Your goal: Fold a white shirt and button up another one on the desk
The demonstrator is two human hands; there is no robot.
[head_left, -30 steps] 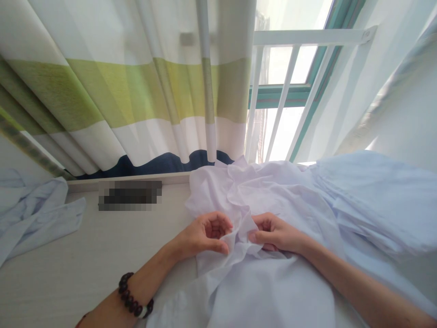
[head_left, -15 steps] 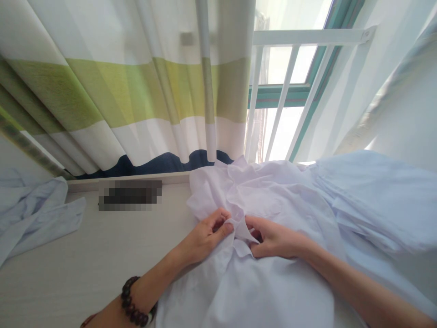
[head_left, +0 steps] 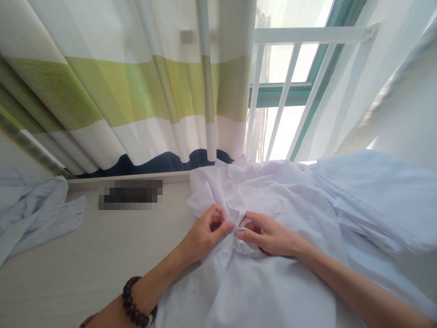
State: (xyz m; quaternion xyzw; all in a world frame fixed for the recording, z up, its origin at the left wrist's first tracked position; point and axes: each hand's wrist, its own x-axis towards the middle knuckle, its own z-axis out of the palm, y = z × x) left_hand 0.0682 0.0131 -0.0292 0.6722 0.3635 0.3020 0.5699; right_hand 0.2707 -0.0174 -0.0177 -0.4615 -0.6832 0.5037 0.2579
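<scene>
– How is the left hand occupied?
– A fold of the white cloth is pinched between its thumb and fingers, just below the centre of the frame.
– And the right hand?
– Close beside it, another fold is nipped by thumb and forefinger; the other fingertips are partly hidden.
– Where is the cloth spread?
– It is rumpled from the centre down to the lower edge. The left wrist is ringed by a beaded bracelet.
– And farther out?
– Folded fabric is piled at the right; crumpled fabric is bunched at the far left. The upper left is filled by a green-banded curtain, the upper right crossed by a white railing.
</scene>
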